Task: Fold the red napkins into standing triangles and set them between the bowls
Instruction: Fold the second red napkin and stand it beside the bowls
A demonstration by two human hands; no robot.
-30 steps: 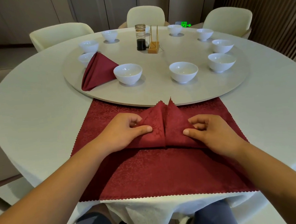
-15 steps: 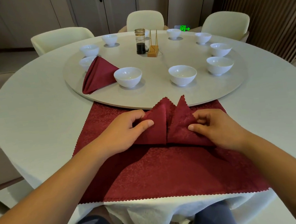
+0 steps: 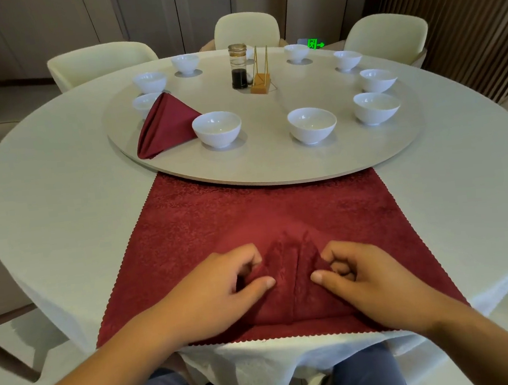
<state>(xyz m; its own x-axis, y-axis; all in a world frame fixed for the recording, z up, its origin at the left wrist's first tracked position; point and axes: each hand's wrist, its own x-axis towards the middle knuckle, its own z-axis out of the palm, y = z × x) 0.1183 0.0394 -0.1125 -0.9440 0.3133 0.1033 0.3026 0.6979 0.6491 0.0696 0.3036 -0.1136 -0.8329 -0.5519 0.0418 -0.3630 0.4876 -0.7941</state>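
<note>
A red napkin (image 3: 290, 285) lies half folded on a flat red cloth (image 3: 248, 211), close to the near edge of the tabletop (image 3: 59, 197). Its left flap is pinched by the left hand (image 3: 219, 293), and its right flap is pinched by the right hand (image 3: 371, 277). A finished napkin (image 3: 165, 124) is stood on the round tray (image 3: 274, 162), toward the tabletop's left edge, between a near bowl (image 3: 217, 128) and a far bowl (image 3: 146, 103).

Sauce jar (image 3: 239, 68) (dark liquid), cream chairs (image 3: 246, 28)
</note>
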